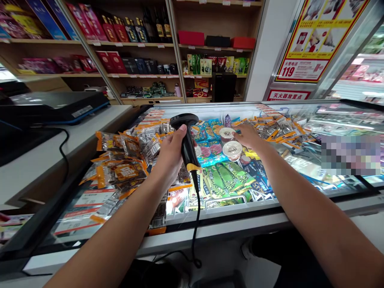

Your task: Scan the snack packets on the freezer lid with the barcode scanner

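My left hand [171, 154] is wrapped around the handle of a black handheld barcode scanner [188, 150], its cable hanging down over the freezer's front edge. Farther right, my right hand [248, 137] has its thumb and fingers at the right rim of a round white-lidded tub [227, 133], closed on it; the far fingers are partly hidden. A second white-lidded tub [232, 149] lies just nearer to me. Around them inside the lit freezer are blue packs [210, 150] and green packs [225, 176]. Many small orange-edged snack packets [126, 170] are heaped left of my left hand.
More orange-edged packets [279, 128] lie on the right behind my right arm. The chest freezer's white front edge [228, 232] runs across before me. At left a counter [99, 120] bears a black device [60, 106]. Stocked shelves [138, 42] stand behind.
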Available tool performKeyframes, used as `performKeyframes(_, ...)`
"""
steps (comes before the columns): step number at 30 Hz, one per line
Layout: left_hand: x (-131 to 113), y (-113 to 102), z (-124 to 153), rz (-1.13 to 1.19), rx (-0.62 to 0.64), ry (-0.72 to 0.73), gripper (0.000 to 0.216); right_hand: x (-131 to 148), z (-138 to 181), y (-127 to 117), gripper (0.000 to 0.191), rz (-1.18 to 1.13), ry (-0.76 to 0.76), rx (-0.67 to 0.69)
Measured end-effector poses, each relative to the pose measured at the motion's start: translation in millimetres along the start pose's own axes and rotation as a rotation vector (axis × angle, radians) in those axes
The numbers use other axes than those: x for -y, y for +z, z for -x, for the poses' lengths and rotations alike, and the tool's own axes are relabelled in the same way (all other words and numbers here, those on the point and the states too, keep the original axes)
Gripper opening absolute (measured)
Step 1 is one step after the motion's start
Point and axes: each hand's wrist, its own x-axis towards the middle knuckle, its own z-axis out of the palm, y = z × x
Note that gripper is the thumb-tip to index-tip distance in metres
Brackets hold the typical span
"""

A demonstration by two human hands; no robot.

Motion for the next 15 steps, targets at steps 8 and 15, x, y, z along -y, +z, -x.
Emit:
performKeyframes(8,-1.7,-5.1,-2.9,0.045,-0.001,0.035,0.049,56.3,14.8,-0.4,0.044,-0.096,-0.172,-0.118)
performKeyframes(15,-3.5,-14.6,-8.5,0.045,-0.126,0.103,0.050,129.2,3.0,14.5,0.058,-0.287,-0.152,0.046)
